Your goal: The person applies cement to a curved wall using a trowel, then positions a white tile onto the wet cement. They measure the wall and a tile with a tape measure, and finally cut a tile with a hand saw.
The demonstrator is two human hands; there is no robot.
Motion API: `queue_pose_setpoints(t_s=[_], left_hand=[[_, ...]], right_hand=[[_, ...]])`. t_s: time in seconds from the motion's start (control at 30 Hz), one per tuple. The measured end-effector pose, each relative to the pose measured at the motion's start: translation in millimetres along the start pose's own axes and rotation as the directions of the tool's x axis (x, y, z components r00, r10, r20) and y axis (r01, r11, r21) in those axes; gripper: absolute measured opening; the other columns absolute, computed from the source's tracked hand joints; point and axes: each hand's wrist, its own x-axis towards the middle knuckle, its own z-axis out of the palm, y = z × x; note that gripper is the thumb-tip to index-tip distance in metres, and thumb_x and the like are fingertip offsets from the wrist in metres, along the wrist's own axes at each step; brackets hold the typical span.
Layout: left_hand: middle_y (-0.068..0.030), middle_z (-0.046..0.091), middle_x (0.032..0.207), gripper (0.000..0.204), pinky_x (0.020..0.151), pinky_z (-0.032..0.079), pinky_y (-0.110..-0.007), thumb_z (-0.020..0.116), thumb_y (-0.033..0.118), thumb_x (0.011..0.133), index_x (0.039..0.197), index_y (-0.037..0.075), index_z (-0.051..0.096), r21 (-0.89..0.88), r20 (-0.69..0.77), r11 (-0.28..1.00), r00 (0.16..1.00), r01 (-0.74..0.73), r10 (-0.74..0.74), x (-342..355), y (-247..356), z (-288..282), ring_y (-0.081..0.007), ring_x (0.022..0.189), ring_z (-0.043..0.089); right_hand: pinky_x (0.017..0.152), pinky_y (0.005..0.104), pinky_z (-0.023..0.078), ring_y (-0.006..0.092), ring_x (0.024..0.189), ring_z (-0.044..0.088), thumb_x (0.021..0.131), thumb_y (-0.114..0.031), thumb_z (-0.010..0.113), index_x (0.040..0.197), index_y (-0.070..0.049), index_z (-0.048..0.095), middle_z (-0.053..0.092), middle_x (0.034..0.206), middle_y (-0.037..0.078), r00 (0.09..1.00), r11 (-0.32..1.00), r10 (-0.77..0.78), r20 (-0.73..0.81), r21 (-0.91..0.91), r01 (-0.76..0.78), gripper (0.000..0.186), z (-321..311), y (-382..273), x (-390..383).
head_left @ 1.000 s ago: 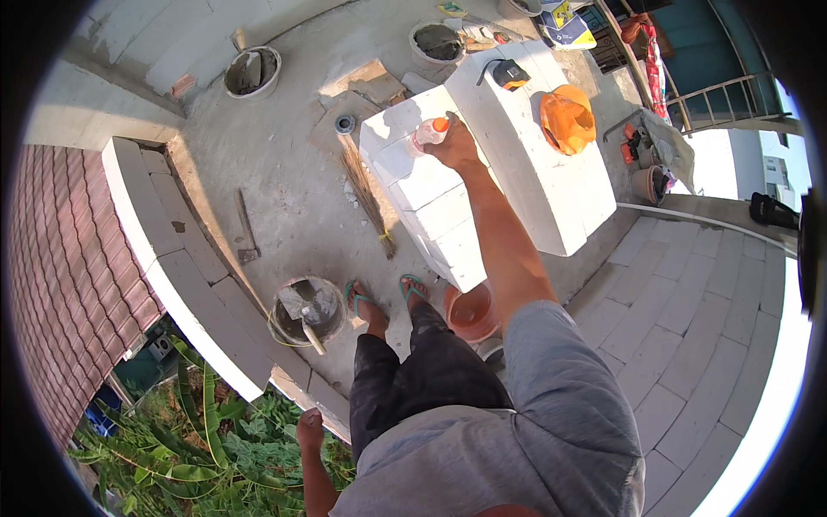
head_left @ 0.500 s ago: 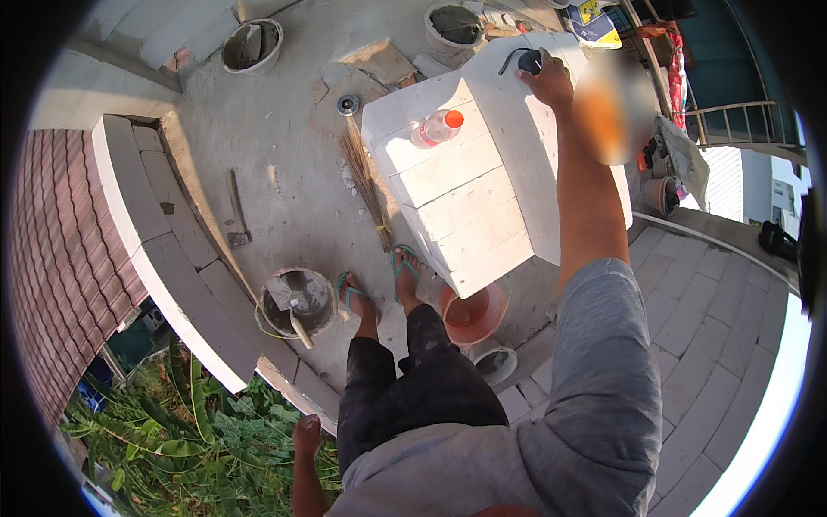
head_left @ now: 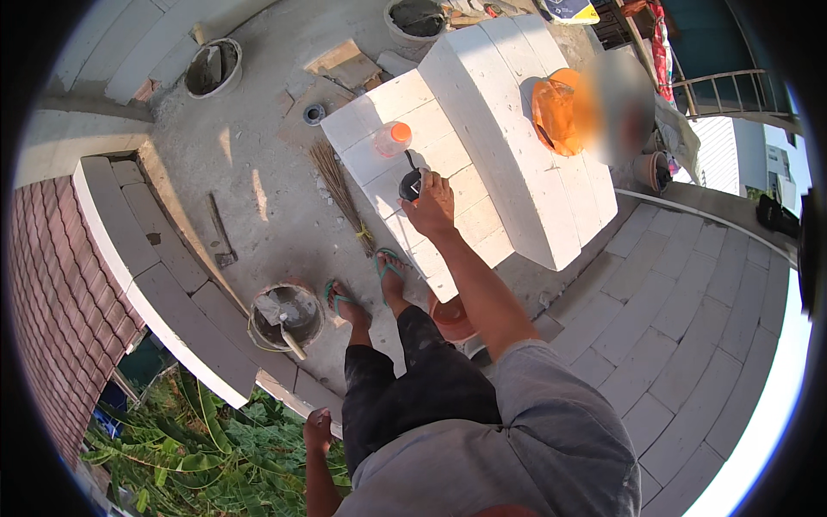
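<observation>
One tape measure [head_left: 411, 185] we are gripping, fingers of the right hand [head_left: 431, 207] clamped on it, just our side of the bottle [head_left: 393, 140], strap [head_left: 409, 159] pointing bottleward, while our left hand [head_left: 318, 428] is hanging farther from the bottle, finger state unclear.

No word or number can be read with certainty here. Printing does show on the packaging bag [head_left: 570, 10] at the top right, which has white, blue and yellow areas; some small marks stand on it, but they are too tiny to make out. On the black, rounded tape measure [head_left: 408, 184] in the right hand [head_left: 431, 205], there is a small pale patch, which may be a label; its content is not legible. The clear bottle [head_left: 392, 140] with the orange cap shows a faint reddish tint on its side, and I cannot tell whether this is print.
</observation>
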Motion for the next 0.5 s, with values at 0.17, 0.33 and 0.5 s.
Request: queue_pose_setpoints(t_s=[0.17, 0.33, 0.5], left_hand=[[-0.0164, 0.077, 0.103, 0.036, 0.087, 0.059, -0.037, 0.070, 0.029, 0.101, 0.120, -0.003, 0.072, -0.136, 0.021, 0.991, 1.000, 0.001, 0.002, 1.5, -3.3, -12.3, -0.0231, 0.094, 0.076], [-0.0158, 0.077, 0.105, 0.036, 0.085, 0.059, -0.037, 0.069, 0.030, 0.102, 0.119, -0.002, 0.072, -0.027, 0.027, 0.998, 0.998, -0.056, 0.057, 9.1, -3.9, -15.5, -0.0218, 0.091, 0.076], [-0.0158, 0.077, 0.105, 0.035, 0.085, 0.058, -0.036, 0.068, 0.029, 0.102, 0.119, -0.002, 0.072, -0.008, 0.065, 0.996, 0.994, -0.090, 0.090, 24.8, 20.2, 4.9, -0.0221, 0.091, 0.075]], right_hand=[[0.114, 0.0437, 0.045, 0.0339, 0.136, 0.054, 0.087, -0.026, 0.083, 0.131, -0.013, 0.071, 0.061, 0.142, 0.015, 0.979, 0.973, -0.089, -0.185, 0.193, 0.125, 0.047, -61.6, -8.6, 8.4], [0.119, 0.0554, 0.034, 0.0511, 0.146, 0.033, 0.084, -0.037, 0.085, 0.154, -0.007, 0.047, 0.045, 0.153, 0.029, 0.562, 0.940, 0.007, -0.827, -0.186, -0.286, 0.086, -232.1, 58.3, 41.0], [0.105, 0.0482, 0.052, 0.0441, 0.125, 0.064, 0.088, -0.036, 0.076, 0.153, -0.009, 0.052, 0.067, 0.131, 0.029, 0.750, 0.935, 0.305, -0.586, 0.036, -0.352, 0.075, -276.6, 171.4, 95.1]])
